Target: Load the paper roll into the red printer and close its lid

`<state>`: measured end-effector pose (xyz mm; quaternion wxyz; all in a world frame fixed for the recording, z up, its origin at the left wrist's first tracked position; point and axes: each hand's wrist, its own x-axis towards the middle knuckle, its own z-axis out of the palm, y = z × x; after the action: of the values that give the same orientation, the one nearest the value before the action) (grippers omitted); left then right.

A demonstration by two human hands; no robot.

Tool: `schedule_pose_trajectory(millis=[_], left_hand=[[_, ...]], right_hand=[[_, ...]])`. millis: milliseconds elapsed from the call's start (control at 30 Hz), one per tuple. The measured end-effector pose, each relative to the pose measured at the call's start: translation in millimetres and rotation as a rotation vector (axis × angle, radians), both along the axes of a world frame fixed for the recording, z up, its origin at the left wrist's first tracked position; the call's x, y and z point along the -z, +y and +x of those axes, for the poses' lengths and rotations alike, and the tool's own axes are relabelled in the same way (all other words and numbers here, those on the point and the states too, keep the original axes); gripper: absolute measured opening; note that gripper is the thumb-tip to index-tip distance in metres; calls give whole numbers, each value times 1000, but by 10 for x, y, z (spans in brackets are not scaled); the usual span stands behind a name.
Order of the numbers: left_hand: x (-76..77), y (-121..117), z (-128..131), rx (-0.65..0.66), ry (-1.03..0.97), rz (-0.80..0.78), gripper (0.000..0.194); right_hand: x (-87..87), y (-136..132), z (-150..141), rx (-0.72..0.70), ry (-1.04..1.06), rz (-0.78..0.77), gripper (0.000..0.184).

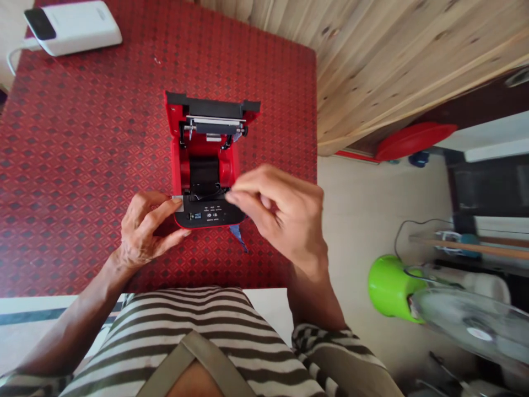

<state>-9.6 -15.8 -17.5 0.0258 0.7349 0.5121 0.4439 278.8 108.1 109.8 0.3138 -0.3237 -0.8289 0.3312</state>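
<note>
A red and black label printer (pixel 209 212) stands on the table with its hinged lid (pixel 212 110) raised. Its inside bay shows a roller, a black lining and a thin dark wire across the front. My left hand (pixel 142 226) grips the front left corner, fingertips on a small pale square (pixel 177 203) and thumb at the front edge. Over the right side of the printer hovers my right hand (pixel 285 215), its thumb and forefinger pinched near the bay's front right corner. Whatever is in that pinch, if anything, is too small to make out. A blue strap (pixel 237 236) sticks out under the front edge.
The table (pixel 82 138) has a red patterned cover. A white power bank (pixel 78 27) with a cable lies at the far left corner. Wooden panelling (pixel 351 60) borders the table's far right. On the floor at right are a green bucket (pixel 388 286) and a fan (pixel 475 325).
</note>
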Motion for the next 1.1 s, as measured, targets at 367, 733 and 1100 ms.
schedule_pose_trajectory(millis=[367,733,1100], left_hand=[[117,81,193,-62,24,-42,124],[158,51,219,-62,33,-105,104],[125,72,233,-37,40,-73,113]], right_hand=[[-112,483,-938,-211,-940,89,55],[-222,484,-946,-204,-1010,87,51],[-204,449,-897,-131,-1009,37,51]])
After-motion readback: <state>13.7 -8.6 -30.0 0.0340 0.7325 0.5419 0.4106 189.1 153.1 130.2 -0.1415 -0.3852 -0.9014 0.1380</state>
